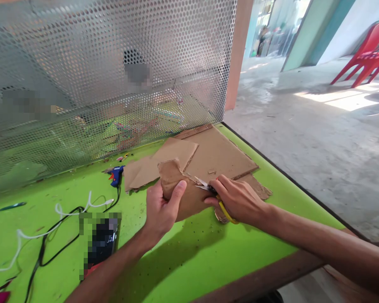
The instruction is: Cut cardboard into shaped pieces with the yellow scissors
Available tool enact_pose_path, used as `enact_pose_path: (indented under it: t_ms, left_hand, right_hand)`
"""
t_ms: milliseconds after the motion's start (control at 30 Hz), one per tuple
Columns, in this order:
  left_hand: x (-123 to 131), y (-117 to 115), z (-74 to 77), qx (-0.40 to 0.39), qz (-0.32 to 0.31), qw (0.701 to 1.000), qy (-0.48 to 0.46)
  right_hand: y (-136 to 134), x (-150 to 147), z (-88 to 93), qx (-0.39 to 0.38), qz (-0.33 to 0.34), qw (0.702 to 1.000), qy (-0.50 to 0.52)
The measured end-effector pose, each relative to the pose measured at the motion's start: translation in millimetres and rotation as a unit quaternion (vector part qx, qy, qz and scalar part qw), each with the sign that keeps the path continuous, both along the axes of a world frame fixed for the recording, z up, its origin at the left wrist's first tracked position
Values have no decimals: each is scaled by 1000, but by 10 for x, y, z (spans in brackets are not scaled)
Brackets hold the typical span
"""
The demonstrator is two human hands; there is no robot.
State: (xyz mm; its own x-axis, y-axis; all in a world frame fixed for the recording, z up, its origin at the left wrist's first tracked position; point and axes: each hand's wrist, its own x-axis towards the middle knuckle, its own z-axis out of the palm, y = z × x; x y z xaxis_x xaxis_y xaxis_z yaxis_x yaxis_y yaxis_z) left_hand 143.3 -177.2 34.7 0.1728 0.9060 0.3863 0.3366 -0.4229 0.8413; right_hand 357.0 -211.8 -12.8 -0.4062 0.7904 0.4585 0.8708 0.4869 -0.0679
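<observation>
Here the left hand is clamping an irregular, torn-edged piece of brown corrugated cardboard, thumb lying over its face, fingers tucking behind. The piece is sitting up off the bright green tabletop, between the two hands near the middle of the view. Over at its three o'clock, the right hand is closing around the handles of scissors with yellow-and-black grips and steel blades; the blades are standing apart at the card's upper edge.

It's looking light, this card, and dry enough not to be slipping: stiff when flat, but likely to be creasing wherever it's squeezed. The narrow upper flap at eleven o'clock is looking the weak spot, prone to bending or tearing. Pinching at eight o'clock, well clear of the blades, is looking the sounder hold.

A large flat tan cardboard sheet is lying beyond it at one o'clock, and a blue hot-glue gun is resting at ten.
</observation>
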Motion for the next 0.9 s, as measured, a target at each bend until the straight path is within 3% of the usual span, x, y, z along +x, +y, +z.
enact_pose_path:
  t_ms: [233, 367, 467, 600, 700, 800, 900]
  left_hand:
    - [-19, -15, -67, -33, -12, 998, -48]
    - [-33, -24, -87, -26, -12, 999, -38]
    - [-46, -22, -82, -16, -12, 1000, -19]
    - [-66, 26, -83, 1, 6, 1000, -2]
    - [-75, 87, -88, 11, 12, 1000, -11]
    - [-80, 141, -84, 21, 19, 999, -18]
    - [-101, 189, -79, 13, 28, 999, -26]
  right_hand:
    - [-26, -3, 6, 15, -54, 996, -70]
    - [-26, -14, -6, 44, -42, 996, -70]
    - [-11, -2, 3, 56, -13, 998, -27]
    - [62, 95, 54, -13, -5, 994, 105]
    - [171, 216, 69, -95, -39, 967, 235]
    - [288, 327, 48, -152, -93, 920, 350]
    - [357, 390, 28, -247, -52, 847, 467]
